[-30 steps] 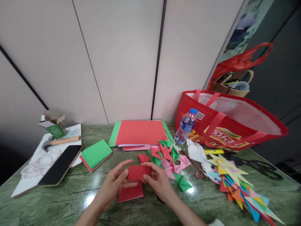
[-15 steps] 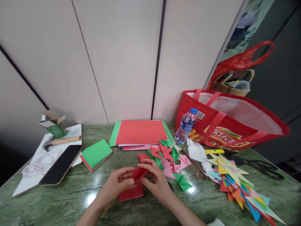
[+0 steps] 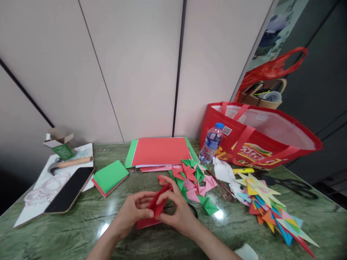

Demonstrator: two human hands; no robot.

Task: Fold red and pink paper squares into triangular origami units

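Note:
Between my two hands is a folded piece of red paper [image 3: 157,205], held up off the table and tilted. My left hand [image 3: 132,211] pinches its left side with thumb and fingers. My right hand [image 3: 177,209] grips its right edge, the fingers curled over the top. Under my hands lies a flat red paper sheet [image 3: 146,224], partly hidden by them. Beyond my right hand is a loose heap of folded green, red and pink paper pieces [image 3: 193,178]. A stack of green and red paper squares [image 3: 111,177] lies to the left.
Large red and green sheets [image 3: 162,151] lie against the wall. A water bottle [image 3: 211,142] and a red shopping bag [image 3: 257,137] stand behind right. Right are colourful folded papers [image 3: 271,209], scissors [image 3: 292,186] and a yellow tube [image 3: 243,170]. Left are a phone [image 3: 69,189] and a small box [image 3: 61,144].
The red paper in my hands has been turned more upright and shows a larger face. My hands stay in nearly the same place; the view has shifted slightly.

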